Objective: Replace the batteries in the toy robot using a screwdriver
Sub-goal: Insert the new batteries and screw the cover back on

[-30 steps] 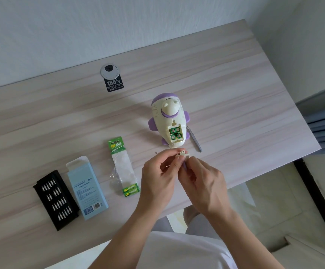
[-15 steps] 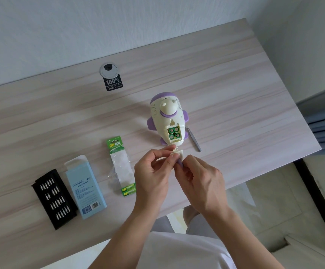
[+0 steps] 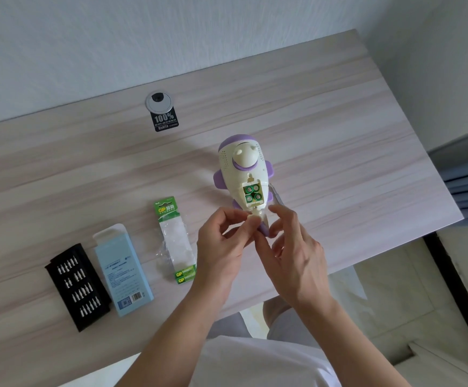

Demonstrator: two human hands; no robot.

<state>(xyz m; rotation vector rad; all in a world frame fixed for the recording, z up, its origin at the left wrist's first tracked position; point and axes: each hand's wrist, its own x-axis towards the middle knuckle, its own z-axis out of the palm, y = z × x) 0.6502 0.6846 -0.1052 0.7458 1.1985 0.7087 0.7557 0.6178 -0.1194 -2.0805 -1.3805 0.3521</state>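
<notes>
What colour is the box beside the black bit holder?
Light blue box, seen in the head view.

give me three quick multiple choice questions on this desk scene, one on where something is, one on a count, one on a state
1. Where does the black bit tray lie?
A. left of the blue box
B. behind the toy robot
C. right of the toy robot

2. How many batteries show in the toy robot's compartment?
A. two
B. four
C. six

3. What state is the battery compartment in?
A. covered and screwed shut
B. open and empty
C. open with batteries inside

Answers:
1 A, the tray sits at the far left of the desk, beside the blue box.
2 B, four round ends show in a two-by-two block.
3 C, the green cells are exposed, and the left hand and right hand pinch a small cream piece, likely the cover, just below.
</notes>
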